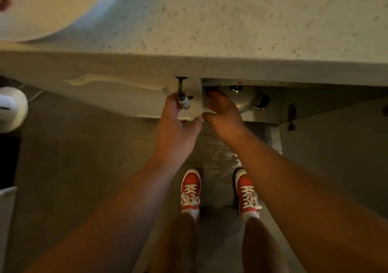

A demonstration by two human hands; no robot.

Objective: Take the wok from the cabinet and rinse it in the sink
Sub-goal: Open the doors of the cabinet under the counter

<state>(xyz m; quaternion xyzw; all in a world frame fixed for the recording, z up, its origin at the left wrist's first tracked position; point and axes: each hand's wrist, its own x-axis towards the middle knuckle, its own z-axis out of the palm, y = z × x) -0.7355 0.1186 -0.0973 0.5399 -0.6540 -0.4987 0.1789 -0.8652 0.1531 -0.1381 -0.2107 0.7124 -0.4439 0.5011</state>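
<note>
The wok [248,100] is a grey metal dome with a shiny knob on top and a black side handle, sitting inside the open cabinet under the speckled counter. My right hand [223,112] reaches into that opening with fingers spread, just in front of the wok and covering its left part; I cannot tell whether it touches. My left hand [176,123] curls around the dark bar handle [181,93] of the closed left cabinet door [117,90]. The pale sink basin [52,10] is at the top left, set in the counter.
The counter edge [231,67] overhangs the cabinet. The right cabinet door [336,138] stands swung open, its hinge showing. A white round object [10,109] sits at the left. My red sneakers [190,190] stand on a shiny patch of floor.
</note>
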